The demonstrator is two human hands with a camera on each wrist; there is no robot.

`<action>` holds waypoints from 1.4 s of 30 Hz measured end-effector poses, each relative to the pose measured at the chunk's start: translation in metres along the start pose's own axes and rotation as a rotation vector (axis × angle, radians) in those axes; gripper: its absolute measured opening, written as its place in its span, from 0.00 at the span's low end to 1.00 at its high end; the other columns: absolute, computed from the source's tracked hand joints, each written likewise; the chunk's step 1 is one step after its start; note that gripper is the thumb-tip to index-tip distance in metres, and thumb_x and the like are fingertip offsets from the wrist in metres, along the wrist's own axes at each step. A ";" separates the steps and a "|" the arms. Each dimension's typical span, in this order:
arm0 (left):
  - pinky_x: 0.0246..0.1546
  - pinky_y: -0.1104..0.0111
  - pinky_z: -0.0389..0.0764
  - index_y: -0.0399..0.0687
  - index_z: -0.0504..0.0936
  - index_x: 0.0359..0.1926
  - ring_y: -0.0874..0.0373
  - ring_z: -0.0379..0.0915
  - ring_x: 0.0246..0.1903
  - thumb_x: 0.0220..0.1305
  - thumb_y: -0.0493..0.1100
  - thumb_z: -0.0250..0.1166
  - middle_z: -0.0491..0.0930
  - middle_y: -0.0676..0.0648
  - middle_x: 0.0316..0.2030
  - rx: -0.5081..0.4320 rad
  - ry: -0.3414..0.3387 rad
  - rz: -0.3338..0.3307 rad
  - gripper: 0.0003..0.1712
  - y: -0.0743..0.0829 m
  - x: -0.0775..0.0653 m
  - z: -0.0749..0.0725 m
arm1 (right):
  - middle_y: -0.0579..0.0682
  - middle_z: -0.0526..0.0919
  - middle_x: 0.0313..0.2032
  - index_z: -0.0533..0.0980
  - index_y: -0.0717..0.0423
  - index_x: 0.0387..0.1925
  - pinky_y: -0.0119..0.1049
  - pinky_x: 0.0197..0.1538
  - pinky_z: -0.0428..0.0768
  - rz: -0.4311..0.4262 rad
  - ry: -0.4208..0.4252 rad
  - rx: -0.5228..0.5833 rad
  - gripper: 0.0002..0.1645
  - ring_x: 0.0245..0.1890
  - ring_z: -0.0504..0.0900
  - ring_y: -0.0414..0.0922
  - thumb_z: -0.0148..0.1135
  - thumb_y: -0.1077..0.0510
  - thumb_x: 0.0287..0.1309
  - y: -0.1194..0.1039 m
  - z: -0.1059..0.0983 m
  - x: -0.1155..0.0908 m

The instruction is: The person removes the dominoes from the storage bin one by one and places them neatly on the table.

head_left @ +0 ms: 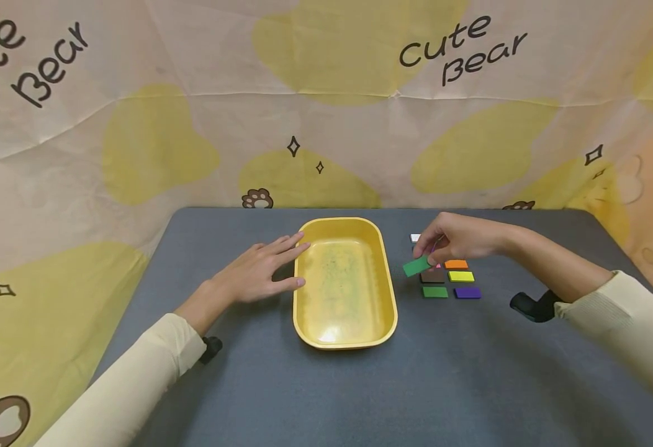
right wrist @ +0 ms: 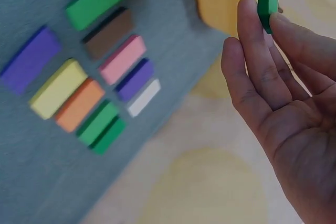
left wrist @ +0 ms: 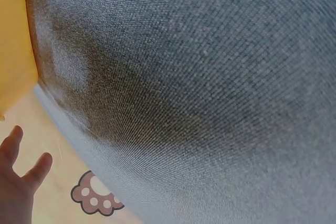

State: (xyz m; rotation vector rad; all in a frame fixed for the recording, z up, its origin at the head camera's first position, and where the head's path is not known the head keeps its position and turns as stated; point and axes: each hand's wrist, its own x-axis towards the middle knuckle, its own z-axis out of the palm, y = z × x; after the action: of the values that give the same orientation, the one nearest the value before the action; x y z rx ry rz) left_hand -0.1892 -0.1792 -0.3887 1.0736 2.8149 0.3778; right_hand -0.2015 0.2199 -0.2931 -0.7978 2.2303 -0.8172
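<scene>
My right hand [head_left: 460, 237] pinches a flat green domino-like block [head_left: 415, 267] between thumb and fingertips, above the table just right of the yellow tray [head_left: 391, 305]. In the right wrist view the green block [right wrist: 267, 6] is seen nearly edge-on at the fingertips. My left hand [head_left: 261, 272] lies at the tray's left rim with fingers spread and extended, holding nothing. Part of the left hand [left wrist: 20, 174] shows at the lower corner of the left wrist view. No blocks lie in the tray.
Two rows of coloured blocks lie right of the tray, including a green block [head_left: 435, 292], a purple block [head_left: 467, 293], a yellow block [head_left: 461, 277], an orange block [head_left: 456, 264] and a brown block [right wrist: 109, 33]. A patterned cloth [head_left: 326, 124] hangs behind the grey table [head_left: 326, 403].
</scene>
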 end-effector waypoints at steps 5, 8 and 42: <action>0.65 0.42 0.60 0.59 0.54 0.79 0.46 0.48 0.75 0.68 0.73 0.48 0.46 0.53 0.78 0.002 0.004 0.002 0.45 0.001 -0.001 -0.001 | 0.49 0.85 0.37 0.84 0.60 0.45 0.34 0.43 0.82 0.027 0.019 -0.006 0.12 0.38 0.82 0.49 0.66 0.68 0.59 0.018 0.003 -0.014; 0.65 0.42 0.60 0.60 0.54 0.79 0.46 0.48 0.75 0.69 0.73 0.48 0.46 0.53 0.78 0.003 0.003 0.002 0.45 0.001 -0.001 -0.001 | 0.49 0.85 0.38 0.84 0.61 0.45 0.35 0.43 0.82 0.032 0.027 0.014 0.12 0.38 0.83 0.48 0.65 0.69 0.59 0.029 0.010 -0.021; 0.66 0.42 0.60 0.59 0.56 0.78 0.46 0.49 0.75 0.68 0.72 0.50 0.46 0.53 0.78 -0.008 -0.007 -0.009 0.44 0.006 -0.003 -0.005 | 0.50 0.86 0.36 0.82 0.68 0.48 0.30 0.41 0.81 -0.033 0.089 0.086 0.15 0.34 0.80 0.42 0.67 0.66 0.59 0.090 0.067 -0.049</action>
State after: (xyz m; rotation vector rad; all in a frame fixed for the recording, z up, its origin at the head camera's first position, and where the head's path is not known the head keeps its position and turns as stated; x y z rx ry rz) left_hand -0.1843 -0.1777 -0.3828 1.0579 2.8089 0.3828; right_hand -0.1515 0.2887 -0.3816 -0.7725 2.2482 -0.9746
